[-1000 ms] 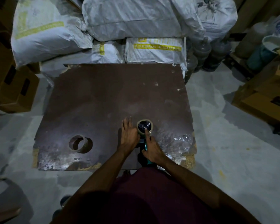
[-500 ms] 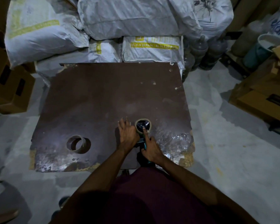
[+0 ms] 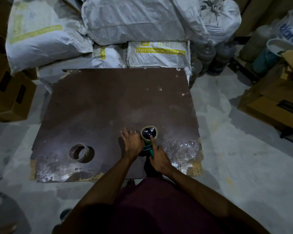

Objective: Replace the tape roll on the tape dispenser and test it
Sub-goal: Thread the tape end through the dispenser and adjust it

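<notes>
A teal tape dispenser lies on the dark brown board near its front edge. A tape roll sits on the dispenser's dark hub. My right hand grips the dispenser's handle, and its index finger reaches up onto the roll. My left hand lies flat on the board just left of the roll, fingers straight and spread. An empty cardboard tape core rests on the board to the left, well apart from both hands.
Crumpled clear film covers the board's front right corner. White sacks are piled behind the board. Cardboard boxes stand at the left and right. Dark water jugs stand at the back right. Grey floor surrounds the board.
Both hands and the dispenser stay at the same spot on the board. My right index finger has kept its place on the roll. The view has shifted only slightly.
</notes>
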{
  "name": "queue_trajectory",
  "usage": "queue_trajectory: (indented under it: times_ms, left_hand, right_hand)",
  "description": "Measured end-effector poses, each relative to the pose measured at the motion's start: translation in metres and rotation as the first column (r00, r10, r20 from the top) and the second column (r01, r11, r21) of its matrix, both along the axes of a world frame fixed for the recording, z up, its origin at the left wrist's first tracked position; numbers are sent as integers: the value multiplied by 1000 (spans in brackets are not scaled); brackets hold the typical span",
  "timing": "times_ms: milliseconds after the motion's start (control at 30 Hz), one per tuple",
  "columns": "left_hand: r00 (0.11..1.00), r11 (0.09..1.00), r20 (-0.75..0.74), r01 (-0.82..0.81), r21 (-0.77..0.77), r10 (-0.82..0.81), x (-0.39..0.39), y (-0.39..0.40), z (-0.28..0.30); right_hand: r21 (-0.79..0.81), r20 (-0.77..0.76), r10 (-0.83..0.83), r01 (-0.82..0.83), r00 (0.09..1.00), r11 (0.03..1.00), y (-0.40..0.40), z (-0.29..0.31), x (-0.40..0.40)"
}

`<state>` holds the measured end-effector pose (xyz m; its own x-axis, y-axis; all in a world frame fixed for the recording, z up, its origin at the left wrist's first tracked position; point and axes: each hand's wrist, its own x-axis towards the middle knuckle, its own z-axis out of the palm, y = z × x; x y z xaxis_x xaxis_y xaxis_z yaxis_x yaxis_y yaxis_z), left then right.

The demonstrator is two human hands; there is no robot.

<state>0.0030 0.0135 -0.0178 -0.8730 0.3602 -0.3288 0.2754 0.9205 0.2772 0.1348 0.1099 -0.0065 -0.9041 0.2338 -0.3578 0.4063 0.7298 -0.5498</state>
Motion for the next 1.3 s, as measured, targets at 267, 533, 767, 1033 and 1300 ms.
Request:
queue_trajectory:
  times_ms: [267, 533, 767, 1033, 1300]
  left_hand:
    - [999, 1000, 32, -13, 4, 13, -4, -2, 0]
    - [999, 998, -2, 44, 50, -44, 11, -6, 0]
    - [995, 994, -30, 99, 47, -98, 12, -11, 15]
    - [984, 986, -66, 165, 28, -163, 6, -12, 28]
    - [970, 975, -120, 217, 49, -210, 7, -13, 35]
  right_hand:
    - [97, -11, 3, -2, 1000, 995, 2, -1, 1]
    - [142, -8, -57, 58, 998, 988, 2, 3, -2]
    - [136, 11, -47, 45, 999, 990, 2, 1, -2]
    - [141, 21, -85, 82, 996, 987, 10, -2, -12]
    - [199, 69, -97, 82, 993, 977, 15, -1, -16]
